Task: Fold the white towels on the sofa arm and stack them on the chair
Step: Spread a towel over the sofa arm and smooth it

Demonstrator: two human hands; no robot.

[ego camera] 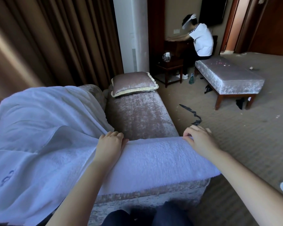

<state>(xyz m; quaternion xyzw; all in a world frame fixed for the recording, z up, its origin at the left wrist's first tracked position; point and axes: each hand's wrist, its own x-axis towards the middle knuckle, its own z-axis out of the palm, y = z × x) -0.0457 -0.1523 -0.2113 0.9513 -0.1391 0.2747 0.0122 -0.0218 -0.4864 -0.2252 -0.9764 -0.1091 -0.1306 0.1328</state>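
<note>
A small white towel [155,160] lies spread over the sofa arm [153,193] in front of me. My left hand [110,142] grips its far left edge with curled fingers. Its far right corner sits under my right hand [198,139], whose fingers curl over it. A larger white towel [39,136] with blue embroidery is draped over the sofa to the left, partly under my left forearm.
The velvet sofa seat [137,115] runs away from me with a fringed cushion [134,84] at its far end. A velvet bench [230,75] stands at right, a person [201,39] seated on it. A black strap [193,115] lies on the carpet.
</note>
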